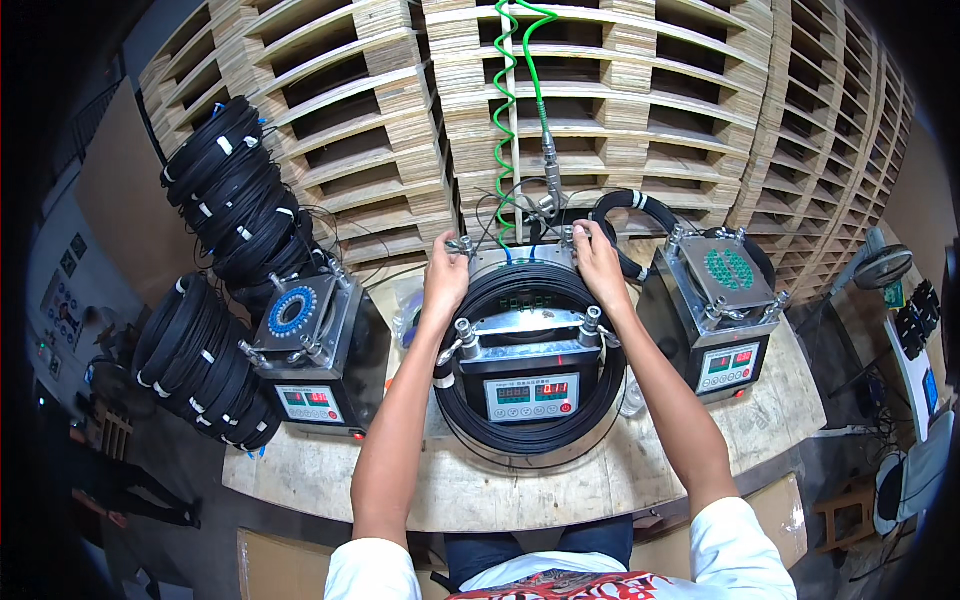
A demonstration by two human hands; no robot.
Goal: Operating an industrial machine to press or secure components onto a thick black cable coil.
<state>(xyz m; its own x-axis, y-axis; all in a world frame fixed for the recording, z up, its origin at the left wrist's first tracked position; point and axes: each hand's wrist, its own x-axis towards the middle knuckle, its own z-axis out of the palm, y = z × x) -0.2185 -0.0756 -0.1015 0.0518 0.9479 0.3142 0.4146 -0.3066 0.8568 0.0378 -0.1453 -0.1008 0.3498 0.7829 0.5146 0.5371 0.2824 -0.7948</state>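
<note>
At the far left, stacks of black cable coils [240,235] with white ties lean beside the left bench machine [345,335], whose metal top carries a blue ring of holes [292,313]. Wooden pallets [345,130] rise behind the plywood table [465,497].

The left hand [446,278] reaches to the left rear metal post [461,244] of the middle machine [528,348]; its fingertips are at the post, but whether they clamp it I cannot tell. A large black cable coil [525,437] lies around the middle machine, passing over its top and below its lit control panel [531,398]. Above hangs a green spiral hose [503,125], beside a green hose with a metal coupling [550,165].

The right hand [598,265] is at the right rear post [568,237], thumb and fingers bent near it; their grip is unclear.

Farther right stand the right machine [728,335], with green dots [729,270] on its plate, and a fan [884,267].
</note>
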